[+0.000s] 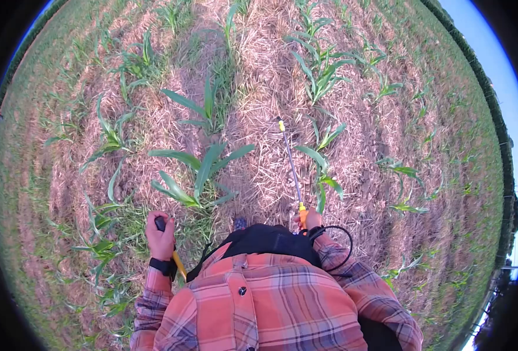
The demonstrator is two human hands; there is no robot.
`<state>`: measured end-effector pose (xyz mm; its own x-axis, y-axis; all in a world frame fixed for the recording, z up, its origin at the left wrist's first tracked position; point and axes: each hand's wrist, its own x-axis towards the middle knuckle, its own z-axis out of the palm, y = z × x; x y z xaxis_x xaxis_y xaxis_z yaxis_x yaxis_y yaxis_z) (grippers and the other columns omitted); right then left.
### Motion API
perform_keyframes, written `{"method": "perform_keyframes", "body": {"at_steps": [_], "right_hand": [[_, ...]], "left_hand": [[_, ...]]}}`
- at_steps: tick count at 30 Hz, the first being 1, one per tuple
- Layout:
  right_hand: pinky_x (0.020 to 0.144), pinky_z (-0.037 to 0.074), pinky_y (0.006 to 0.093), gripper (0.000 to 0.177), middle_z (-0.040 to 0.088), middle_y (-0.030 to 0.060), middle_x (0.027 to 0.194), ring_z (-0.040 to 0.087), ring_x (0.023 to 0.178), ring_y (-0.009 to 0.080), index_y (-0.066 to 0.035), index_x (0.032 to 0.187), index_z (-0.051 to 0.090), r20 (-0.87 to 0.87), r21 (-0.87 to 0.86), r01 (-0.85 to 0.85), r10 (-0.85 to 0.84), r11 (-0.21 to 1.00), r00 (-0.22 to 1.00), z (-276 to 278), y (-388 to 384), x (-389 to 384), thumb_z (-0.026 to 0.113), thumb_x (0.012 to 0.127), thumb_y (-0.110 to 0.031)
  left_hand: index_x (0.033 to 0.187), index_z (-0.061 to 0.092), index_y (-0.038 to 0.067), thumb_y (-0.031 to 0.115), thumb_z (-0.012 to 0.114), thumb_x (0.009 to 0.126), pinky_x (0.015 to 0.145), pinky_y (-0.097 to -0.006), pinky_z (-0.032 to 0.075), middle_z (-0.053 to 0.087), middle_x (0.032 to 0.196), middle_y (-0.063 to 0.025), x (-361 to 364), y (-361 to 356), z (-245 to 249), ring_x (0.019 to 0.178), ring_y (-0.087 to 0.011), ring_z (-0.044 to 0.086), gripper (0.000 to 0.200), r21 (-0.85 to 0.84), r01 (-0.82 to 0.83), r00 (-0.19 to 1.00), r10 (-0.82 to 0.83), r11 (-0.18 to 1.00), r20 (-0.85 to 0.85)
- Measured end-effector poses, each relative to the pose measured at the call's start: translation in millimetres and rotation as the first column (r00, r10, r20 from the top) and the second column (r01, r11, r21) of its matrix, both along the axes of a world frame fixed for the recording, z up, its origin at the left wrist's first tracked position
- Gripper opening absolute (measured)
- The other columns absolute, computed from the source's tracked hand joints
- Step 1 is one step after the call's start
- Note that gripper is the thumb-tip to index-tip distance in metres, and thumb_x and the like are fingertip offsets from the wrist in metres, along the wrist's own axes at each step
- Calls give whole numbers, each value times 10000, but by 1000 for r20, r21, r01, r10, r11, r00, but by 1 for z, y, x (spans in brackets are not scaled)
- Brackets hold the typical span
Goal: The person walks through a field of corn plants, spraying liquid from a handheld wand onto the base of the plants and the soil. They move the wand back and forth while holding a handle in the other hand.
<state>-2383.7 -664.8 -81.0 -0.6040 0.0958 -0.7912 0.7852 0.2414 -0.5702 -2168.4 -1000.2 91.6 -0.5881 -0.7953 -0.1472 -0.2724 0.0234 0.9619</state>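
Head | left hand [161,237] – holding yellow lever [180,266] | right hand [310,220] – holding orange-handled wand [293,167]

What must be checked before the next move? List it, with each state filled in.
1. Left hand closed on the black grip of the yellow lever: ok.
2. Right hand around the orange handle: ok.
3. Wand pointing forward, away from the body: ok.
4. Yellow nozzle not overlapping green leaves in view: ok.
5. Black hose free of kinks throughout: cannot tell, partly out of sight.
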Motion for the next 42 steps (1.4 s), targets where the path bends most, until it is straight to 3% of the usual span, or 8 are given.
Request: {"method": "perform_keyframes", "body": {"at_steps": [6,15,22,24,28,31,35,42], "right_hand": [[275,335,294,530,553,203,561,445,330,191,76,719,511,-8,-90,22,-23,996,1000,19,-17,-28,212,837,-346],[309,343,305,469,562,189,595,443,352,191,21,799,478,71,-109,6,2,994,997,-3,-40,-85,212,832,-363],[312,336,307,484,571,160,611,453,367,189,1,811,484,-13,-211,-211,213,955,977,-32,-68,-171,216,826,-401],[318,345,288,471,571,134,626,454,380,171,-14,834,477,37,-271,-185,202,945,979,-35,-69,-193,224,836,-412],[334,359,244,295,570,114,660,451,396,139,-37,885,450,80,-391,-265,320,881,944,-31,-69,-238,349,850,-312],[426,405,241,210,570,115,709,510,531,133,-38,929,420,2,-567,-282,345,773,939,-41,-45,-260,460,834,-222],[466,438,270,194,564,128,841,531,580,156,-25,963,388,4,-566,-185,227,804,974,-52,-22,-280,474,838,-147],[448,448,290,245,520,82,744,503,546,146,-110,1009,344,117,-492,-18,87,870,989,-26,-7,-297,457,853,-262]], "left_hand": [[817,429,72,22,522,749,317,-168,287,396,597,27,-17,-18,1,373,-28,367,126,-12,-4,1000,4,1000,-25],[821,424,74,30,520,756,323,-166,280,409,605,25,-56,-28,0,373,-25,353,124,-26,-63,997,62,998,-38],[824,422,76,20,511,764,325,-162,277,403,610,27,-130,-33,4,380,-20,345,122,-87,-120,992,115,989,-54],[827,423,76,17,510,768,321,-162,273,397,604,30,-157,-35,3,383,-18,346,121,-127,-82,996,79,989,-29],[833,423,73,5,508,768,317,-163,271,388,589,33,-212,-38,-1,379,-18,342,127,-215,-20,1000,20,977,-2],[838,423,71,0,509,766,322,-162,273,385,580,35,-241,-33,3,378,-20,341,133,-209,-1,1000,7,978,27],[810,444,69,-9,531,739,355,-181,273,386,555,42,-272,-32,14,409,-23,350,137,-182,1,999,7,983,41],[809,443,69,-12,526,735,353,-180,281,403,574,32,-317,-49,10,406,-32,365,138,-183,74,992,-55,980,110]]}}
